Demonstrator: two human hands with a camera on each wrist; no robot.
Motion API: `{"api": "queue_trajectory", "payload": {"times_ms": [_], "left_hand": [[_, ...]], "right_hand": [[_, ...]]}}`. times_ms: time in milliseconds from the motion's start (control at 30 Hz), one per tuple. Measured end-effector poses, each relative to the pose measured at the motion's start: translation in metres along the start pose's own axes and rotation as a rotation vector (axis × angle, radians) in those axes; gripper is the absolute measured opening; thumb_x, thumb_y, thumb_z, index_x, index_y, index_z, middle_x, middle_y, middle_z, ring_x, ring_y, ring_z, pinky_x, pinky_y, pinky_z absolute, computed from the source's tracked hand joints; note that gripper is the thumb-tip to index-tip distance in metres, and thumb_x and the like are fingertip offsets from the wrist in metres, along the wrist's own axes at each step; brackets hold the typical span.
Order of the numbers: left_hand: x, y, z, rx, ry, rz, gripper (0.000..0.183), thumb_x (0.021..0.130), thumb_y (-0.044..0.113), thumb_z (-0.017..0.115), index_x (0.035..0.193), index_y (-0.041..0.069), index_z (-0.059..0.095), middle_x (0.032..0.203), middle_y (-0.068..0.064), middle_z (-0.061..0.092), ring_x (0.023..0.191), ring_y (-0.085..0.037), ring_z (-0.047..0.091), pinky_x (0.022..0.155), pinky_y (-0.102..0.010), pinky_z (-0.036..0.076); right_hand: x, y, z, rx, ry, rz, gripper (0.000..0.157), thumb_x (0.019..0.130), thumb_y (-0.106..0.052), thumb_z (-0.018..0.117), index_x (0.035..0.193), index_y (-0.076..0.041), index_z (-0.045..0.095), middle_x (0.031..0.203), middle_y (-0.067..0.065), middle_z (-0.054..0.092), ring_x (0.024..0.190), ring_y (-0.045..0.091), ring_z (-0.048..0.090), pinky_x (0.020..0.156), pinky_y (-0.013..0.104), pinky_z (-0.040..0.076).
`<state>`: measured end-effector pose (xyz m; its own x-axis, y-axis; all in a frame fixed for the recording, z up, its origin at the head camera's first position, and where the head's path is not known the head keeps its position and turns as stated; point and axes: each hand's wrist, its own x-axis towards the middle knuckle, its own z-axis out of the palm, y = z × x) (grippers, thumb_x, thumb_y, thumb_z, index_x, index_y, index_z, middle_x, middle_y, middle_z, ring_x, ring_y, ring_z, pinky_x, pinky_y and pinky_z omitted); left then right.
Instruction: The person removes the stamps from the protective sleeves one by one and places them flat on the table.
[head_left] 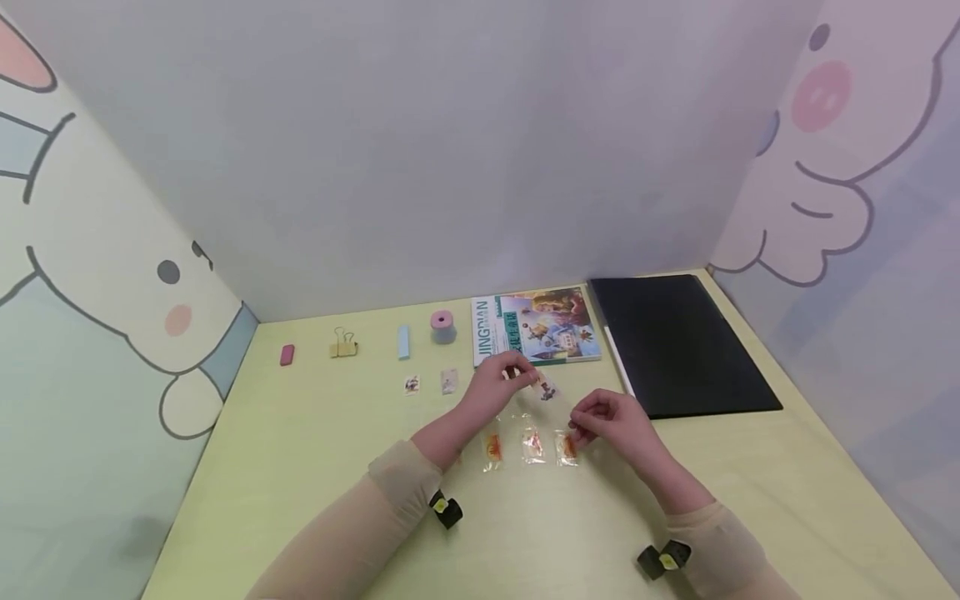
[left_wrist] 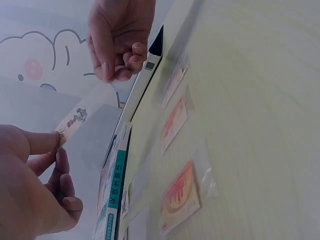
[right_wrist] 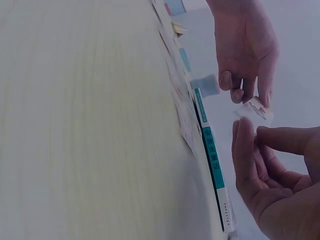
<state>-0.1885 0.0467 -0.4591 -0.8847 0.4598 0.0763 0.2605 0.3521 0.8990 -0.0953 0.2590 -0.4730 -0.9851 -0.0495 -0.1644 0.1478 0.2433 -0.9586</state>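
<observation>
A small clear plastic bag (head_left: 553, 398) with a little printed card (left_wrist: 76, 119) in it is held up above the table, stretched between both hands. My left hand (head_left: 497, 390) pinches the card end between thumb and index finger. With its fingertips, my right hand (head_left: 617, 425) pinches the bag's clear end. Below the hands lie several clear bags with red-and-orange cards, among them one bagged card (left_wrist: 181, 197) close to the left wrist camera and another (head_left: 532, 444) in the middle of the row. My left forearm partly hides the row's left end.
Behind the hands lies a book (head_left: 536, 327), with a black flat board (head_left: 686, 346) to its right. Farther left are a tape roll (head_left: 443, 327), a light-blue stick (head_left: 403, 342), a binder clip (head_left: 343, 344) and a pink eraser (head_left: 287, 355). Two small cards, one a picture card (head_left: 412, 384), lie nearer.
</observation>
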Motion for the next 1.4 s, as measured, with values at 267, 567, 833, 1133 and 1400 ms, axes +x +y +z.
{"api": "queue_trajectory", "payload": {"times_ms": [267,567,833,1133,1400], "left_hand": [[0.029,-0.008,0.004,0.156,0.056,0.013,0.006,0.088,0.032,0.064,0.087,0.027,0.067,0.081,0.014,0.063,0.071,-0.011,0.054,0.061,-0.026,0.045],[0.039,-0.013,0.026,0.179,0.156,-0.089,0.005,0.084,0.021,0.069,0.083,0.016,0.070,0.074,0.009,0.063,0.069,-0.007,0.056,0.063,-0.024,0.046],[0.032,-0.005,0.042,0.098,0.212,-0.213,0.006,0.081,0.015,0.069,0.078,0.013,0.065,0.069,0.003,0.064,0.060,-0.012,0.061,0.056,-0.026,0.049],[0.032,-0.006,0.052,0.540,0.181,-0.266,0.025,0.079,0.029,0.064,0.058,0.018,0.054,0.056,0.003,0.053,0.057,-0.016,0.050,0.053,-0.030,0.037],[0.032,-0.003,0.057,0.775,0.165,-0.250,0.029,0.076,0.030,0.058,0.052,0.018,0.050,0.053,0.002,0.051,0.072,-0.023,0.048,0.072,-0.038,0.039]], "right_hand": [[0.002,0.003,0.001,-0.122,0.079,0.070,0.015,0.083,-0.019,0.070,0.090,-0.007,0.066,0.074,0.012,0.059,0.058,0.018,0.052,0.050,0.030,0.045],[0.009,0.002,0.011,-0.114,0.057,0.181,0.014,0.083,-0.016,0.070,0.088,-0.003,0.068,0.071,0.013,0.063,0.056,0.018,0.053,0.050,0.030,0.045],[0.021,0.004,0.011,-0.211,0.056,0.247,0.020,0.081,-0.025,0.070,0.079,-0.005,0.070,0.064,0.005,0.062,0.052,0.015,0.051,0.048,0.028,0.041],[0.033,0.000,0.016,-0.499,0.066,0.152,0.021,0.077,-0.026,0.071,0.066,-0.009,0.066,0.060,0.001,0.058,0.053,0.014,0.050,0.048,0.027,0.039],[0.034,-0.004,0.020,-0.641,0.092,0.133,0.024,0.076,-0.027,0.072,0.062,-0.010,0.062,0.058,0.001,0.056,0.053,0.015,0.049,0.049,0.028,0.038]]}}
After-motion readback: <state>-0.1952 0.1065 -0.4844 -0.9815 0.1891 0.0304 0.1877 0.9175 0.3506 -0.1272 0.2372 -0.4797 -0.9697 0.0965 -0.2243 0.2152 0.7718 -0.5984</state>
